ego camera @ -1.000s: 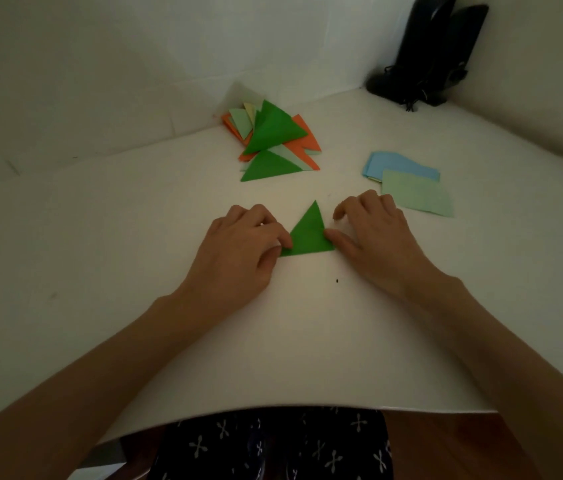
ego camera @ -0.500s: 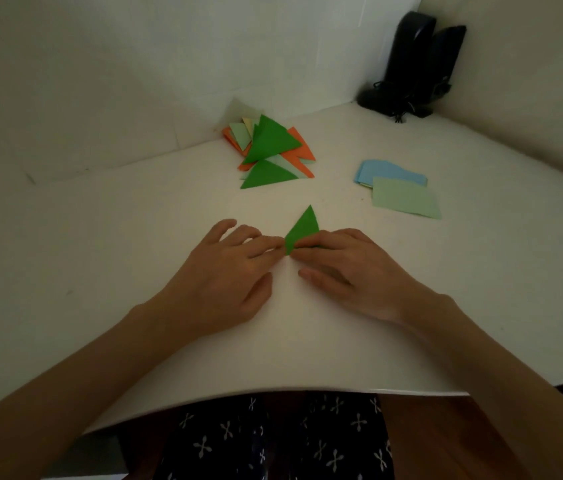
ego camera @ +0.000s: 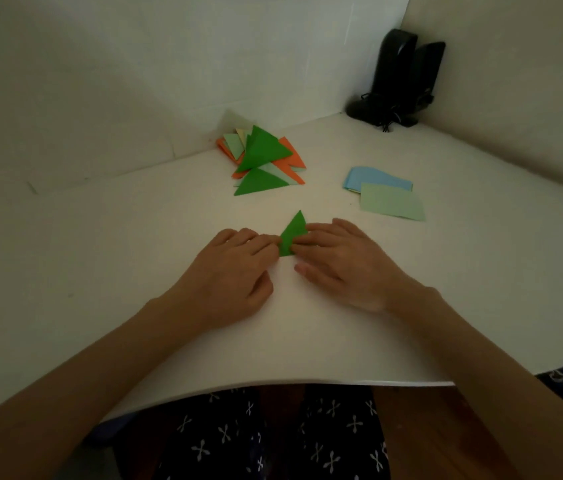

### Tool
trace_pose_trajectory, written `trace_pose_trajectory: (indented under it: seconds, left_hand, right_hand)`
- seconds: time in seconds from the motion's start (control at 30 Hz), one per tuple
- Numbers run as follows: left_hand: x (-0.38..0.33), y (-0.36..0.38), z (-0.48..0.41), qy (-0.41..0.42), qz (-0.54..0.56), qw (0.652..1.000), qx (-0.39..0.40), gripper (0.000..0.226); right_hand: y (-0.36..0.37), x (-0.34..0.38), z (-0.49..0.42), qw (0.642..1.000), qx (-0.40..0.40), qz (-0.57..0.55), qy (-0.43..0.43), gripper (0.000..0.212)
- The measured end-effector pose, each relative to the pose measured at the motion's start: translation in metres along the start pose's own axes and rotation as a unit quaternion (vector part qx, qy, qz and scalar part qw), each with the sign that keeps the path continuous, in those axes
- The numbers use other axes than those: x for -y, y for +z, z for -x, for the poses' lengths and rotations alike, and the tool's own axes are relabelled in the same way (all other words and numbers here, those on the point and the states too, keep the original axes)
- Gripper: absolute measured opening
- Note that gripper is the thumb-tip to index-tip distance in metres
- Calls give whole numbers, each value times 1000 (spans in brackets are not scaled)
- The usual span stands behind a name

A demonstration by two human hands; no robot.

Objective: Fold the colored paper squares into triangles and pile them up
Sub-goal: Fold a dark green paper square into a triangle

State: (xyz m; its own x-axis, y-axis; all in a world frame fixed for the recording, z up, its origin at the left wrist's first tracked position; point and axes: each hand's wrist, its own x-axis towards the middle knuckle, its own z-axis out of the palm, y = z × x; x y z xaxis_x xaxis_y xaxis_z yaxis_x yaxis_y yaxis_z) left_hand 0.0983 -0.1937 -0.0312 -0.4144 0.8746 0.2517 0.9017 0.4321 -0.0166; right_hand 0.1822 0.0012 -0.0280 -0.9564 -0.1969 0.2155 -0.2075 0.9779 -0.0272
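Since a second ago your right grip [ego camera: 346, 268] has slid onto the green triangle [ego camera: 294, 230], now narrower, at the middle of the bench [ego camera: 134, 271]. It and your left grip [ego camera: 235, 271] press the paper with flat, released fingers. Farther off, by the back edge, lies the pile of folded triangles [ego camera: 262, 157]; the unfolded squares [ego camera: 392, 202] sit toward the right edge.

A green triangle [ego camera: 294, 230] under left hand [ego camera: 235, 271], right hand [ego camera: 346, 268]

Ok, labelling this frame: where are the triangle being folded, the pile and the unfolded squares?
Triangle [ego camera: 293, 231], head view, upper green part.
Pile [ego camera: 263, 150], head view, top green triangle.
Squares [ego camera: 392, 201], head view, light green sheet.
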Motion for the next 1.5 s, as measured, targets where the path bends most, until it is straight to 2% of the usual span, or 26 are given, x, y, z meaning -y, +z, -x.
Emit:
trace_pose_trajectory:
  seconds: [0.17, 0.27, 0.33, 0.4, 0.5, 0.57, 0.63, 0.7, 0.77, 0.83, 0.93, 1.13, 1.23, 1.37, 1.43, 1.5]
  left_hand:
    - [1, 2, 0, -2, 2, 1000, -7, 43]
    - [6, 2, 1, 9, 21, 1000, -13, 48]
    - [10, 3, -1, 13, 45, 999, -21, 47]
    - [15, 5, -4, 9, 76, 997, -29, 43]
    - [20, 11, -8, -17, 108, 993, -45, 43]
    - [21, 11, -10, -58, 138, 988, -47, 56]
    - [20, 8, -10, -98, 167, 981, -34, 67]
    - [17, 3, -10, -141, 246, 958, -47, 60]
    - [18, -3, -10, -190, 363, 907, -97, 43]
    - [22, -6, -12, -218, 424, 869, -131, 25]
    - [26, -9, -13, -214, 507, 828, -110, 6]
    - [24, -6, -11, -143, 593, 790, -66, 38]
    - [22, -4, -10, -118, 589, 797, -66, 37]
    - [19, -5, -11, -154, 533, 825, -103, 16]
    - [21, -5, -12, -186, 506, 833, -126, 16]
    - [25, -4, -11, -227, 506, 818, -153, 14]
  right_hand:
    - [2, -8, -13, 998, -34, -19, 51, 54]
    - [1, -17, -33, 983, -65, -135, 103, 34]
    - [1, -22, -45, 971, -33, -201, 122, 31]
    - [2, -28, -54, 965, 17, -222, 138, 30]
    - [3, -34, -59, 951, 56, -256, 166, 11]
    - [4, -36, -57, 941, 57, -287, 169, 4]
    - [2, -36, -54, 921, 20, -353, 164, 6]
    - [-5, -33, -50, 887, -16, -430, 167, 9]
    - [-13, -27, -48, 864, -34, -476, 159, 8]
    - [-17, -19, -49, 864, -39, -481, 141, 11]
    - [-18, -11, -51, 862, -58, -486, 130, 14]
    - [-17, -10, -53, 821, -124, -525, 190, 13]
    - [-18, -9, -54, 809, -128, -534, 208, 13]
    - [-17, -5, -53, 809, -119, -532, 219, 4]
    - [-17, -3, -53, 795, -127, -547, 230, 17]
    - [-19, -3, -52, 771, -127, -582, 223, 21]
